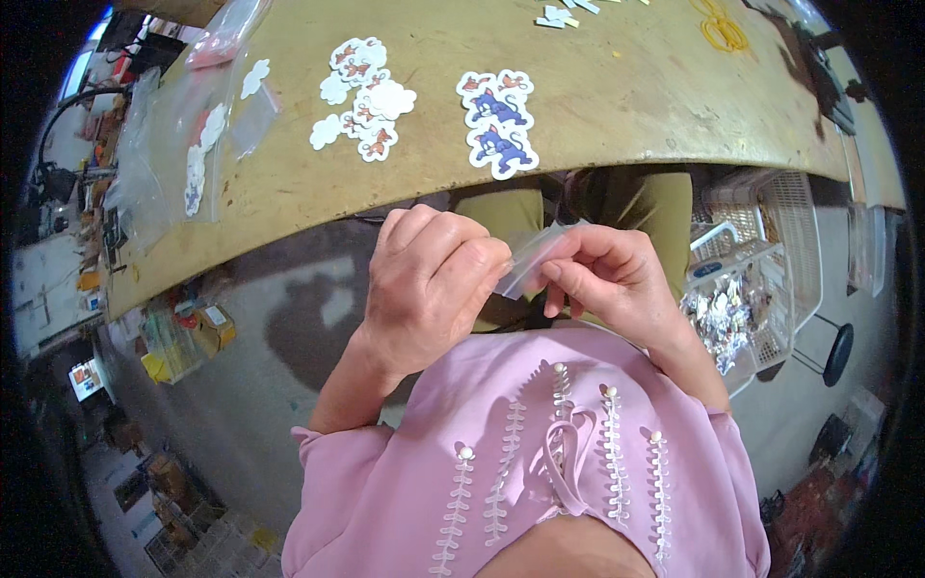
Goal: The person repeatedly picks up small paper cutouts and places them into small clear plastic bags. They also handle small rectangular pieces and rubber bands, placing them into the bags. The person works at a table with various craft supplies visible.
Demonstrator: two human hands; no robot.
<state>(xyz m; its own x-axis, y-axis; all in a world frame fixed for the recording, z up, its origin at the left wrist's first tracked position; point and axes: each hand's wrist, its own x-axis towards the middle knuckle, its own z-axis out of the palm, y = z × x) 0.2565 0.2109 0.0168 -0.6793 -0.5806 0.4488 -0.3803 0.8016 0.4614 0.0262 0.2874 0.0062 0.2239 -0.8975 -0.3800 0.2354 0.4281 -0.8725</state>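
A small clear plastic bag [533, 262] is stretched between my two hands, above my lap and just short of the table edge. My left hand [432, 275] pinches one end of it, knuckles up. The fingers of my right hand [617, 279] grip the other end, thumb on the near side. Beyond my hands, at the table's front edge, lie blue cat stickers [501, 120] with small brown-orange figures at the top. To their left is a loose pile of white-edged cutouts [364, 101], some face down and some with brown-orange figures.
Clear plastic bags [154, 164] and a strip of cutouts [204, 159] lie at the table's left. Paper slips [556, 17] and yellow bands [723, 31] sit at the far side. A white basket [795, 250] with shiny packets [721, 318] stands at my right.
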